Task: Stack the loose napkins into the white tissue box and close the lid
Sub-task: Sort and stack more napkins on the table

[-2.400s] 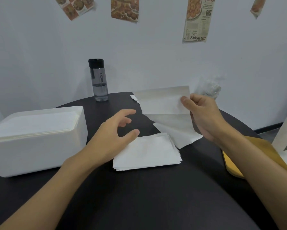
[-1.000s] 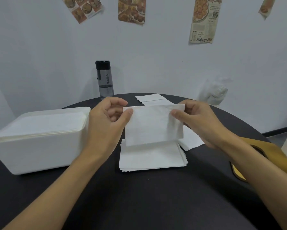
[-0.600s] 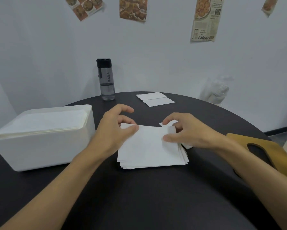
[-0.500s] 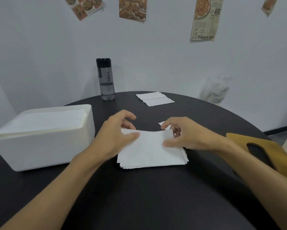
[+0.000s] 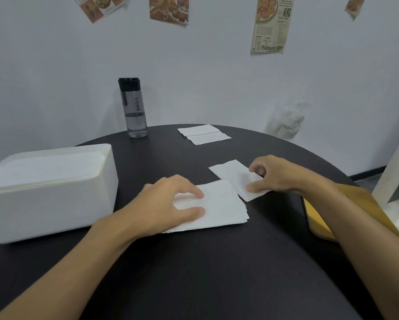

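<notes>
The white tissue box (image 5: 50, 211) stands open at the left of the black round table (image 5: 194, 273), with napkins lying level with its rim. A stack of loose napkins (image 5: 224, 204) lies at the table's middle. My left hand (image 5: 168, 204) rests on the stack's left part, thumb and fingertips touching the top sheet. Just right of the stack lies a single napkin (image 5: 233, 174). My right hand (image 5: 279, 175) pinches its right edge between thumb and curled fingers. Two more napkins (image 5: 204, 134) lie at the back. A tan wooden lid (image 5: 321, 218) sits at the right edge, partly under my right forearm.
A clear water bottle (image 5: 133, 109) with a black cap stands at the back by the wall. A crumpled clear plastic bag (image 5: 286, 121) leans against the wall at the back right. A white upright panel (image 5: 397, 172) stands at the far right.
The napkin that both hands held up has been laid on the stack. My left hand stays on the stack; my right hand has moved right onto the single napkin.
</notes>
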